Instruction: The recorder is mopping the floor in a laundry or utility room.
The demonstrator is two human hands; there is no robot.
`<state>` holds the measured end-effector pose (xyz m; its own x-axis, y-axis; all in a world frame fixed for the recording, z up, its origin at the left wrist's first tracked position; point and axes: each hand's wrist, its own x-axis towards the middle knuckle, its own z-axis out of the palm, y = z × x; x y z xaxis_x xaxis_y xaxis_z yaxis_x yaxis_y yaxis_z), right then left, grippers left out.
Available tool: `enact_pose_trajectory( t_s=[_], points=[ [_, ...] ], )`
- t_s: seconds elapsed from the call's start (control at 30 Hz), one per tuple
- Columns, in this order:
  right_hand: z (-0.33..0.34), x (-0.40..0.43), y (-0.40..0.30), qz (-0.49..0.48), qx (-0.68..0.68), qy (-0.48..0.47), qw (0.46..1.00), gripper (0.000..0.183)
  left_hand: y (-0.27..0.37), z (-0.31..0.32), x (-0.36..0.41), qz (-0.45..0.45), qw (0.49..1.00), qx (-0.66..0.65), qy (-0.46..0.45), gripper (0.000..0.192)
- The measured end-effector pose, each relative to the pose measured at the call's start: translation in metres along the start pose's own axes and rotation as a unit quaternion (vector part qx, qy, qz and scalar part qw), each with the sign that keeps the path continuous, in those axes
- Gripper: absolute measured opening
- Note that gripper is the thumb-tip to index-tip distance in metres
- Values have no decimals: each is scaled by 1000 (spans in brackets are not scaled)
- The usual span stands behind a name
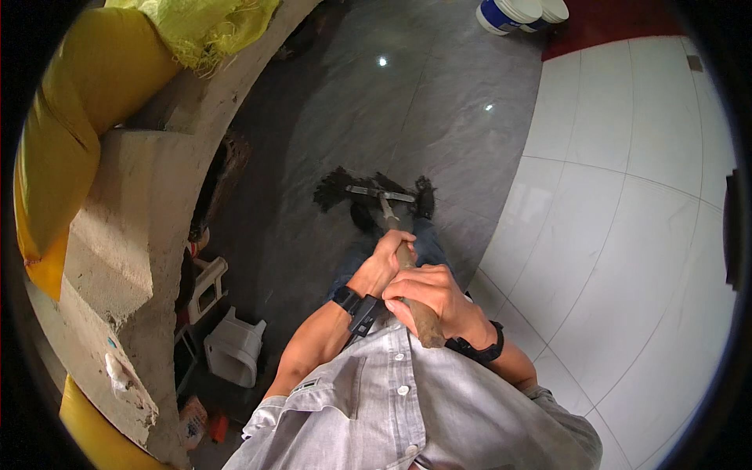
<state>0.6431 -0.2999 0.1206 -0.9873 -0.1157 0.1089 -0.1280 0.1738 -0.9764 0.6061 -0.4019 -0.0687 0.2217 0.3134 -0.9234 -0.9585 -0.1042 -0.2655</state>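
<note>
A mop with dark, wet-looking strands [335, 187] and a flat metal clamp [396, 195] rests on the grey tile floor [352, 106], right by my feet. Its round wooden handle [405, 257] slants up towards my chest. My left hand [395, 249] wraps around the handle farther down, on the side of the mop head. Closer to my body, my right hand [432, 291] grips it just below the handle's blunt end. Part of the mop head hides my shoes, so the exact edge between strands and shoes is hard to tell.
White wall tiles [587, 235] rise on the right. Concrete steps [132, 235] bearing yellow sacks [88, 100] curve along the left. Beneath them are a white plastic stool [235, 346] and another stool [208, 288]. Two white-and-blue buckets [505, 16] stand ahead.
</note>
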Motion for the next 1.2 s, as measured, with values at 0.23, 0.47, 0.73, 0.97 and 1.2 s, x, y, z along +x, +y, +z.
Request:
enact_pose_trajectory(
  t_s=[0.23, 0.47, 0.73, 0.97, 1.2],
  points=[
    [-17, -11, 14, 4, -38, 96, 995, 10, -10, 52, -36, 110, 983, 148, -4, 19],
    [-54, -48, 13, 37, -10, 190, 981, 16, 7, 46, 29, -23, 997, 45, 61, 16],
    [-61, -79, 34, 94, -22, 276, 956, 12, -12, 68, 70, -30, 993, 108, 47, 17],
    [-117, -81, 51, 91, -71, 253, 961, 13, -32, 163, 51, 94, 958, 268, -37, 21],
    [-186, -122, 81, 85, -126, 312, 938, 17, -61, 194, 127, 272, 700, 514, -414, 39]
  ],
)
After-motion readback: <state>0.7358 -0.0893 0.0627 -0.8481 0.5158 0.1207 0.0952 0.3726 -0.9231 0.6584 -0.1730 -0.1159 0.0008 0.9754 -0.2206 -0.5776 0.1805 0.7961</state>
